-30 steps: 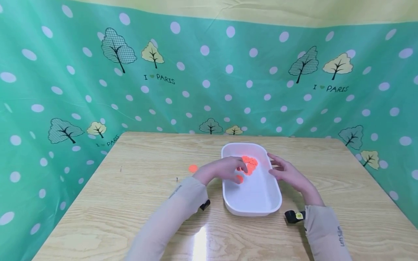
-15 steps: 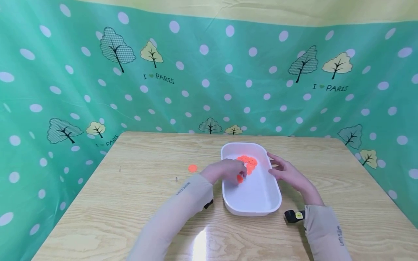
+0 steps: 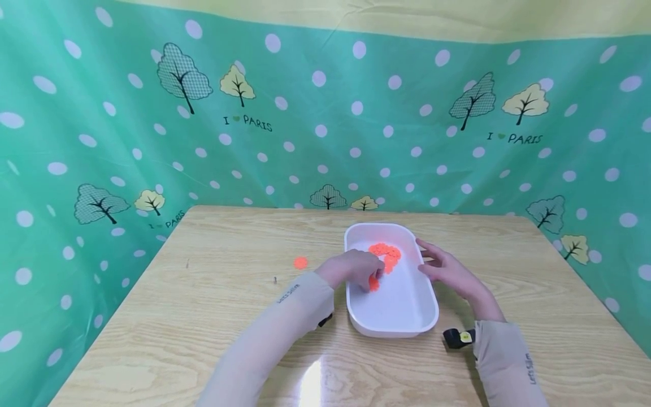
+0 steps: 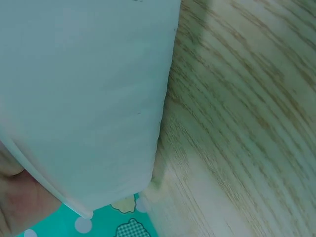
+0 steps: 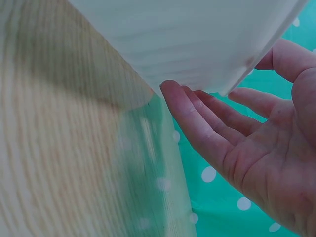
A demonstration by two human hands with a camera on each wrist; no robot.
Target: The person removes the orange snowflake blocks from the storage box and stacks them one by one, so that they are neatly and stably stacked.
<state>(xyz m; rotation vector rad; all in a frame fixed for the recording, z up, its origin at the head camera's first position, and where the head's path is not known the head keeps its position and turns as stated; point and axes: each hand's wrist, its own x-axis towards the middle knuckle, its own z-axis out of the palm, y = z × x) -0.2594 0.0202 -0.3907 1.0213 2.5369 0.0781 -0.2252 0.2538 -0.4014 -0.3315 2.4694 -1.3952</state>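
Note:
My left hand (image 3: 360,267) reaches over the left rim into a white plastic tub (image 3: 396,316). Its fingers are curled, and it pinches a small orange disc (image 3: 373,284) near the thumb; the fingertips are partly hidden. A cluster of bright orange discs (image 3: 390,257) lies on the tub floor beyond these fingers. Against the tub's right outer wall rests my right hand (image 3: 447,272), its fingers fairly straight. The right wrist view shows those fingers (image 5: 197,121) touching the wall from outside. In the left wrist view the tub's side (image 4: 89,108) hides most of the left hand.
One orange disc (image 3: 300,262) lies on the wooden table (image 3: 203,316), left of the tub. A tiny dark speck (image 3: 275,280) is nearby. A green polka-dot curtain (image 3: 305,113) hangs behind the table's far edge.
The left hand has shifted slightly right and its fingers have curled in around the orange disc. The right hand and the tub have stayed in place.

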